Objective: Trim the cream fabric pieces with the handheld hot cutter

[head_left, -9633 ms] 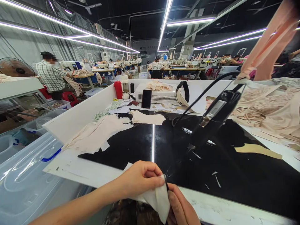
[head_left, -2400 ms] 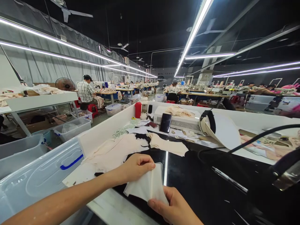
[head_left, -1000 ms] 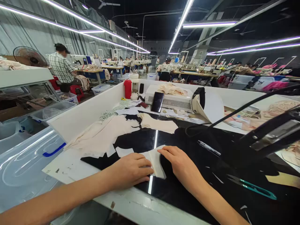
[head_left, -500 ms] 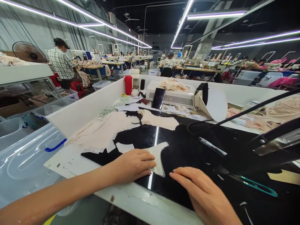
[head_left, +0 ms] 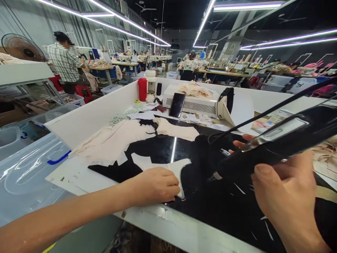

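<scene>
Left hand (head_left: 155, 184) lies palm down, fingers together and flat, on a small white curved piece of cut fabric (head_left: 181, 168). No closed grip here: it presses the piece to the glossy black top of the desk (head_left: 200, 200), holding nothing. The piece sits close to the desk's near white edge (head_left: 168, 225), its pointed upper tip sticking out just past the fingertips. A second white offcut (head_left: 139, 161) lies just left of and beyond the hand, apart from it.

Right hand (head_left: 286, 196) has its grip wrapped around a long black handheld tool with a silver plate (head_left: 276, 144); thumb on the near side, fingertips showing past the far side. The tool's narrow tip hangs above the black surface to the right of the pressed piece, not touching it (contact with the desk cannot be told). A black cord (head_left: 263, 114) runs up and right from the tool.

Open room: between the two hands bare black surface, with only thin white slivers scattered to the right. Beyond the left hand, a heap of cream fabric pieces (head_left: 116, 144) spreads toward the white side wall of the desk (head_left: 89, 119). Farther back, well apart from both hands: a black phone (head_left: 177, 104) leaning on a white ribbed box-shaped machine (head_left: 195, 104), and a red bottle (head_left: 142, 89) at the far corner.
</scene>
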A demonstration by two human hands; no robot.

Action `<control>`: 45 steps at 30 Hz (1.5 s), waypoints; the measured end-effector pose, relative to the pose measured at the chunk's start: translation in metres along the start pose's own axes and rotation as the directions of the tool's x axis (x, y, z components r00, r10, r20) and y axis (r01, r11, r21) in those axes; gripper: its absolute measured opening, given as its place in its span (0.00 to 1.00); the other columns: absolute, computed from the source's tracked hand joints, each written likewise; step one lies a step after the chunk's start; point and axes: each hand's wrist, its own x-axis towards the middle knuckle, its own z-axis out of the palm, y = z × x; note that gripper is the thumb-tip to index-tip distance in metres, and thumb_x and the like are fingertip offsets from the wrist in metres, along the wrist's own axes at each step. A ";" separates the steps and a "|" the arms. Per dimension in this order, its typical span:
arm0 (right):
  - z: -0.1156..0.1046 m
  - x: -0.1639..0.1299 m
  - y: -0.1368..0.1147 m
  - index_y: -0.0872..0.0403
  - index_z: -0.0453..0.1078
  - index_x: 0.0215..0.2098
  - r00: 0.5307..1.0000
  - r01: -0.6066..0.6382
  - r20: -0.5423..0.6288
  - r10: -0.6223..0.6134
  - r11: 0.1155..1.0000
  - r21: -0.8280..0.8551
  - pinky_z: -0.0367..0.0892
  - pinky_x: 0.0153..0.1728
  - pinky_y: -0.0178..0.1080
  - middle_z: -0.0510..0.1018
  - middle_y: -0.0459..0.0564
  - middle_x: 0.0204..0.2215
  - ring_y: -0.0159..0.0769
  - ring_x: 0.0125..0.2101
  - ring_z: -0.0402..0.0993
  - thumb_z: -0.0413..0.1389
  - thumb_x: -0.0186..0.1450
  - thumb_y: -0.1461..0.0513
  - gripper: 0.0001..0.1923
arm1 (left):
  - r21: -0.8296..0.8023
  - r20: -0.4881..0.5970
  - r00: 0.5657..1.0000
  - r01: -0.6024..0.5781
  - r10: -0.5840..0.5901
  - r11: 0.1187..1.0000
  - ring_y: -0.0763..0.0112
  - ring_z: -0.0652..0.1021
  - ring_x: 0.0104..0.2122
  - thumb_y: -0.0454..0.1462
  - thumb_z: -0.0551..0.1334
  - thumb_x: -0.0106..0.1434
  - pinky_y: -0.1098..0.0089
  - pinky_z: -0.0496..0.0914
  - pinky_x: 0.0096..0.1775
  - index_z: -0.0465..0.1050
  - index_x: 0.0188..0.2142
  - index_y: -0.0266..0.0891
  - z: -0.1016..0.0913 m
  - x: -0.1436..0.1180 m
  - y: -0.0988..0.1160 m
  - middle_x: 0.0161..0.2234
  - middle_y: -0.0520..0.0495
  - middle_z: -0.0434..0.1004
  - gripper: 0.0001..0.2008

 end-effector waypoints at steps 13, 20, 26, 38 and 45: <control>0.040 -0.024 -0.017 0.42 0.78 0.57 0.994 -0.044 0.109 0.022 0.977 0.208 0.76 0.30 0.44 0.82 0.41 0.32 0.40 0.28 0.77 0.79 0.58 0.52 0.31 | 0.123 -0.077 0.996 -0.035 0.045 0.992 0.67 0.73 0.30 0.30 0.62 0.78 0.66 0.72 0.34 0.73 0.30 0.38 0.016 0.011 0.012 0.30 0.50 0.72 0.16; 0.052 -0.061 -0.028 0.47 0.75 0.50 0.982 -0.130 0.181 0.059 0.902 0.411 0.76 0.23 0.38 0.80 0.41 0.28 0.35 0.23 0.76 0.77 0.61 0.51 0.25 | 0.033 -0.059 0.998 0.002 0.000 0.999 0.68 0.75 0.31 0.30 0.59 0.80 0.66 0.75 0.40 0.73 0.30 0.39 0.025 0.011 0.010 0.31 0.49 0.75 0.18; 0.065 -0.069 -0.023 0.46 0.74 0.51 0.981 -0.128 0.185 0.051 0.893 0.432 0.76 0.24 0.38 0.79 0.40 0.30 0.35 0.25 0.73 0.76 0.63 0.51 0.24 | -0.071 -0.035 0.998 0.058 -0.061 0.996 0.66 0.78 0.35 0.31 0.62 0.80 0.65 0.76 0.44 0.75 0.33 0.39 0.025 0.012 0.009 0.34 0.48 0.80 0.14; 0.071 -0.068 -0.020 0.46 0.71 0.51 0.990 -0.090 0.134 0.040 0.916 0.392 0.72 0.23 0.38 0.75 0.39 0.29 0.36 0.24 0.74 0.74 0.63 0.50 0.25 | -0.125 -0.074 0.995 0.056 -0.066 0.991 0.66 0.80 0.35 0.31 0.63 0.80 0.65 0.76 0.45 0.77 0.35 0.37 0.027 0.013 0.008 0.35 0.48 0.82 0.13; 0.072 -0.070 -0.023 0.47 0.72 0.51 0.990 -0.096 0.138 0.042 0.907 0.409 0.73 0.22 0.38 0.77 0.40 0.29 0.36 0.24 0.74 0.75 0.63 0.51 0.25 | -0.166 -0.010 0.993 0.113 -0.116 0.980 0.64 0.82 0.41 0.28 0.65 0.78 0.65 0.76 0.48 0.78 0.40 0.37 0.019 0.010 0.009 0.39 0.47 0.84 0.07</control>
